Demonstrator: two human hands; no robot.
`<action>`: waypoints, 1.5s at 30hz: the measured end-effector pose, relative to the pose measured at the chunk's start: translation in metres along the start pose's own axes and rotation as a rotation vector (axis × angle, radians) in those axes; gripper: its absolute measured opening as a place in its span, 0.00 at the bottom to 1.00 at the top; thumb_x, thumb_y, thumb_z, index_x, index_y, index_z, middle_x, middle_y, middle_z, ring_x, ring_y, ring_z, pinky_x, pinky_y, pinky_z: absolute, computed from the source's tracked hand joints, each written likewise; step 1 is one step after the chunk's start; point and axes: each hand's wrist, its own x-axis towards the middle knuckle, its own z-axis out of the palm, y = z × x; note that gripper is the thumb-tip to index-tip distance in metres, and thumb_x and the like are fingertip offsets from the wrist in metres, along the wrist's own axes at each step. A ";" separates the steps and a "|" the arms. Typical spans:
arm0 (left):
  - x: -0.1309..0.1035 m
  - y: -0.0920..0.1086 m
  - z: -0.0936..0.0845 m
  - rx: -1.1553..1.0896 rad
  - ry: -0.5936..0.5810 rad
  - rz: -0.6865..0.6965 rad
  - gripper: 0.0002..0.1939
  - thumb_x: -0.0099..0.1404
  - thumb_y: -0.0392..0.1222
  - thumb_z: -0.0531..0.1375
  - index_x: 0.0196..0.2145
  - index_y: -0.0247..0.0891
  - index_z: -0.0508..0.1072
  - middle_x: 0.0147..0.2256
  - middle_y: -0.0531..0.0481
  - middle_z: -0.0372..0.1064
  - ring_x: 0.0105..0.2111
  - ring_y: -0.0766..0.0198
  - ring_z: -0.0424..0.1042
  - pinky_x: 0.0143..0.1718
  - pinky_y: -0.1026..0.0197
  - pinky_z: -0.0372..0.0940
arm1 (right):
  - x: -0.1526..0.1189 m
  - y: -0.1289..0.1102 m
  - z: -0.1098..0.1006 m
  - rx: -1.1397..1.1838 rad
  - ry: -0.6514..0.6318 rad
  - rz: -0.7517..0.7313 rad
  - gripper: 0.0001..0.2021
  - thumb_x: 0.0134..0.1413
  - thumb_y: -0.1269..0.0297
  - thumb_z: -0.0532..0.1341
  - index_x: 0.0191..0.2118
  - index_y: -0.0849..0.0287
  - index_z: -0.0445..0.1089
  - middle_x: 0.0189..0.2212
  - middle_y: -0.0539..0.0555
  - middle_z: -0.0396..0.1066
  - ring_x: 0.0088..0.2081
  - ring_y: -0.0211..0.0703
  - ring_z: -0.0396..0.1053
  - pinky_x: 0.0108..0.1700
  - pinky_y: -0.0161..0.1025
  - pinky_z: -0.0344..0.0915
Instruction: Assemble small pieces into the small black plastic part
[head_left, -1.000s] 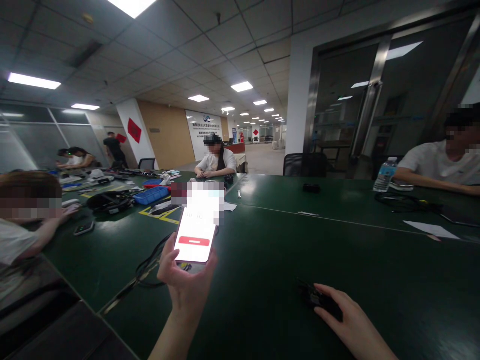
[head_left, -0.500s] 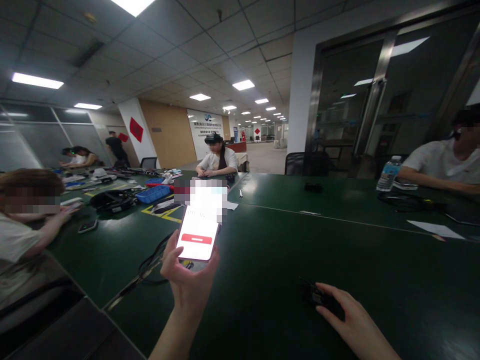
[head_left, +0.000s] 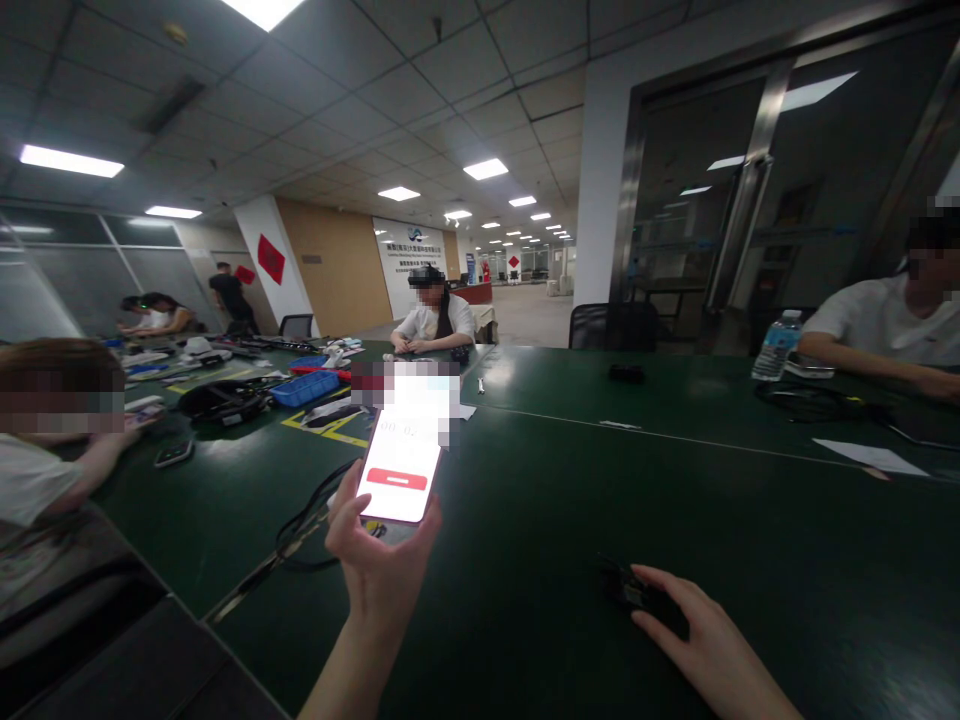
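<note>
My left hand [head_left: 386,555] is wrapped round the lower part of a smartphone [head_left: 397,497], which is held up over the table. The phone's screen glows white with a red bar near its bottom, and its upper part is blurred out by pixelation. On the green table to the right, my right hand [head_left: 694,625] curls its fingers and thumb round a small black object [head_left: 631,588]. A short dark strand juts from that object's far end; its exact kind is too dark to make out.
Black cables [head_left: 300,525] lie on the table [head_left: 525,580] left of the phone. Farther off are a blue basket [head_left: 306,388], a black bag [head_left: 225,400] and another phone [head_left: 174,453]. A water bottle [head_left: 778,345] stands at the right. Several people sit around the table.
The phone and my left hand have shifted very slightly to the right. My right hand stays in place by the black object.
</note>
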 end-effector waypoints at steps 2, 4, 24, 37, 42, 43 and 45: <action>-0.001 -0.001 0.000 -0.005 -0.011 -0.004 0.34 0.50 0.34 0.66 0.46 0.41 0.47 0.53 0.38 0.52 0.51 0.50 0.62 0.43 0.47 0.67 | 0.000 0.000 0.000 -0.002 -0.010 -0.002 0.26 0.50 0.51 0.56 0.55 0.50 0.59 0.54 0.54 0.63 0.54 0.54 0.60 0.51 0.51 0.62; -0.002 -0.002 0.001 -0.006 -0.013 -0.003 0.35 0.49 0.33 0.66 0.46 0.42 0.47 0.53 0.38 0.52 0.50 0.50 0.62 0.43 0.47 0.67 | 0.000 0.000 -0.001 -0.002 -0.025 -0.006 0.26 0.50 0.52 0.56 0.55 0.51 0.59 0.54 0.54 0.63 0.54 0.54 0.61 0.52 0.51 0.62; -0.002 -0.003 0.000 -0.023 -0.008 0.014 0.34 0.49 0.33 0.66 0.46 0.42 0.48 0.52 0.39 0.53 0.51 0.50 0.62 0.44 0.47 0.66 | -0.001 -0.004 -0.004 0.012 -0.035 0.019 0.26 0.49 0.51 0.56 0.56 0.51 0.58 0.55 0.55 0.61 0.54 0.54 0.61 0.51 0.50 0.62; -0.009 -0.009 0.004 -0.049 -0.067 0.034 0.32 0.52 0.33 0.65 0.47 0.41 0.49 0.52 0.38 0.53 0.51 0.49 0.62 0.44 0.47 0.66 | 0.001 0.002 0.000 0.007 0.011 -0.036 0.25 0.50 0.51 0.56 0.55 0.50 0.60 0.53 0.54 0.64 0.54 0.53 0.61 0.52 0.50 0.62; -0.027 -0.020 0.010 -0.077 -0.152 -0.029 0.30 0.53 0.36 0.64 0.47 0.40 0.49 0.52 0.37 0.55 0.52 0.49 0.61 0.46 0.45 0.64 | 0.001 0.002 0.000 0.011 0.012 -0.029 0.25 0.50 0.51 0.56 0.54 0.49 0.60 0.53 0.53 0.64 0.53 0.53 0.62 0.51 0.50 0.63; -0.032 -0.022 0.012 -0.088 -0.179 -0.071 0.29 0.54 0.38 0.63 0.46 0.40 0.50 0.52 0.37 0.55 0.53 0.48 0.61 0.47 0.44 0.63 | 0.000 0.002 0.000 0.015 0.015 -0.021 0.25 0.50 0.51 0.56 0.54 0.49 0.60 0.53 0.53 0.64 0.53 0.53 0.62 0.50 0.50 0.63; -0.042 -0.028 0.014 -0.093 -0.241 -0.212 0.29 0.52 0.42 0.63 0.46 0.39 0.52 0.51 0.36 0.56 0.52 0.46 0.61 0.47 0.43 0.63 | -0.001 0.002 0.000 0.021 0.018 -0.013 0.25 0.49 0.51 0.56 0.54 0.48 0.60 0.53 0.53 0.64 0.53 0.54 0.62 0.50 0.50 0.63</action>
